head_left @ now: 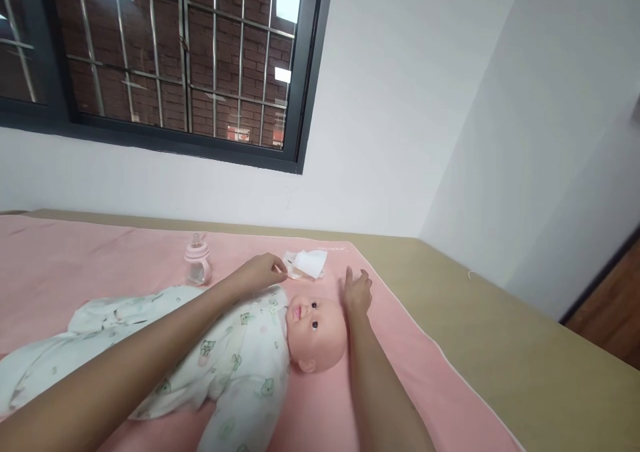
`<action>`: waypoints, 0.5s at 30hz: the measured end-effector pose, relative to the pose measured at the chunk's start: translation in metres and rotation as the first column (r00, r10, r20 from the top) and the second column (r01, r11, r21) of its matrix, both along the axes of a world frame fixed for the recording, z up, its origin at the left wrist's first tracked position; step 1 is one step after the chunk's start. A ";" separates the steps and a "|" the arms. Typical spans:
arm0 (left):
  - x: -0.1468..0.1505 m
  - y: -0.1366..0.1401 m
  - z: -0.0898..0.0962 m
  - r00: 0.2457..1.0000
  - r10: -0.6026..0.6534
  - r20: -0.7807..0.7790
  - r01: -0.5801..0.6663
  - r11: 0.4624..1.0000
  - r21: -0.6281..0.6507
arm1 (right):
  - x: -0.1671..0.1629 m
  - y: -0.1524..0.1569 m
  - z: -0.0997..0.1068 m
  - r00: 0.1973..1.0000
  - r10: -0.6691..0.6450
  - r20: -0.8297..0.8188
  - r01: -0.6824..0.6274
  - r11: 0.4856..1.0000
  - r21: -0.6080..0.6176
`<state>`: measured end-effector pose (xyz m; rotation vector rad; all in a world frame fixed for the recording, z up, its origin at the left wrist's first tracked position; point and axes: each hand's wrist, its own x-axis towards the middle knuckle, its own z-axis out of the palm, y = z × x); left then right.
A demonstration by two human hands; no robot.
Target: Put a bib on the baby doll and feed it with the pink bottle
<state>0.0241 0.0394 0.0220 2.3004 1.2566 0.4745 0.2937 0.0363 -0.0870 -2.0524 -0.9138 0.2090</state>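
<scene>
A baby doll [317, 335] lies on its back on a pink mat, its head to the right, dressed in a white suit [250, 345] with small green prints. My left hand [261, 272] reaches across the doll's body, fingers curved and apart, with the tips at the left edge of a small clear packet with white tissue [309, 264]. Whether the fingertips touch the packet I cannot tell. Beside the doll's head, on its right, my right hand [359, 292] is held with spread fingers and nothing in them. My left forearm hides part of the suit.
A pink baby bottle [198, 260] with handles stands behind the doll, left of my left hand. The pink mat [400, 352] covers much of a wooden surface [475, 319]. A white wall [385, 105] and a barred window [200, 59] rise behind.
</scene>
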 end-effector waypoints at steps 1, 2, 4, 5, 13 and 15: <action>0.003 0.002 -0.001 1.000 -0.013 -0.002 0.013 1.000 -0.002 | 0.000 0.000 0.000 1.000 -0.003 -0.008 0.003 1.000 0.026; 0.007 0.004 -0.003 1.000 -0.027 -0.004 0.027 1.000 -0.005 | 0.001 0.000 0.000 1.000 -0.006 -0.001 0.006 0.999 0.052; 0.014 0.006 -0.007 0.998 -0.057 -0.009 0.057 0.998 -0.009 | -0.001 0.000 0.001 0.999 -0.009 0.046 0.004 0.993 0.114; 0.018 0.006 -0.010 0.997 -0.070 -0.013 0.070 0.998 -0.011 | -0.003 0.001 0.002 0.997 -0.007 0.074 -0.005 0.988 0.156; 0.049 0.016 -0.017 0.947 -0.319 -0.021 0.313 0.938 -0.146 | -0.035 0.010 0.002 0.901 0.298 0.317 -0.405 0.839 0.363; 0.056 0.021 -0.017 0.928 -0.371 -0.022 0.363 0.917 -0.163 | -0.042 0.012 -0.001 0.835 0.442 0.328 -0.537 0.786 0.306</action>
